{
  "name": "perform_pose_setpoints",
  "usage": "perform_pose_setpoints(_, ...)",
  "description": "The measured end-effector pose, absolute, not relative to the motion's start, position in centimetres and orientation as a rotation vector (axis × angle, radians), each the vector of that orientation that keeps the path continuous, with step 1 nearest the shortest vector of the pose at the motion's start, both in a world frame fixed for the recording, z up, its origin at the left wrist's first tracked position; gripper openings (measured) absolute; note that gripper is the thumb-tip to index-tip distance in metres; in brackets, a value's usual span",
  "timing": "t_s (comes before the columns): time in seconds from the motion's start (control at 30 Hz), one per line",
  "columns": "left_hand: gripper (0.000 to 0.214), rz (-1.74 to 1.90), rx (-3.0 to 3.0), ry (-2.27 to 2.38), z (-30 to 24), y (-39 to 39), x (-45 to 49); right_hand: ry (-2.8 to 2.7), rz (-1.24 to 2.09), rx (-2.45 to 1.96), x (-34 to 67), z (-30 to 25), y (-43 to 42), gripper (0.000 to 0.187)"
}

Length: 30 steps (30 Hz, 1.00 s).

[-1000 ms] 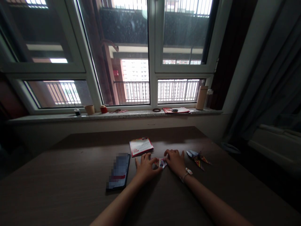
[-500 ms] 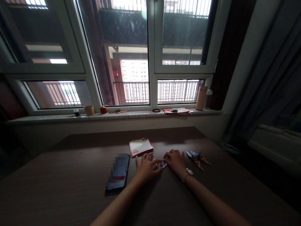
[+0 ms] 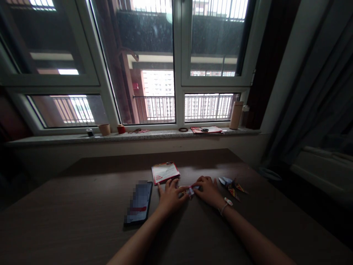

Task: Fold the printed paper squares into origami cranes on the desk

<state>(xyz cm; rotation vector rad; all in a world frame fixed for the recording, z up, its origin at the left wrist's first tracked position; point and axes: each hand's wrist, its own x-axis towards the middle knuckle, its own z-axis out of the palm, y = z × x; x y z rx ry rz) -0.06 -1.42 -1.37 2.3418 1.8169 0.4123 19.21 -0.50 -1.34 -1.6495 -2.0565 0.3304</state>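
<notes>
A small piece of colourful folded paper lies on the dark wooden table between my two hands. My left hand rests on the table with fingers spread, its thumb pressing the paper's left side. My right hand has its fingers curled and pinched on the paper's right end. A bracelet sits on my right wrist. Much of the paper is hidden under my fingers.
A phone lies left of my left hand. A red and white paper packet lies just beyond my hands. Folded paper figures sit to the right. Cups, a tall flask and papers stand on the windowsill.
My right hand has shifted slightly right and curled tighter onto the paper's end. My left hand has stayed nearly still on the paper.
</notes>
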Motion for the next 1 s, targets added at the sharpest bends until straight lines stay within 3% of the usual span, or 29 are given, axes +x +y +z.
perform_pose_setpoints(1.0,0.035,0.457,2.407,1.889,-2.4,-1.1,0.0,-2.178,0.226,-1.663,19.0,-1.3,-1.6,0.036)
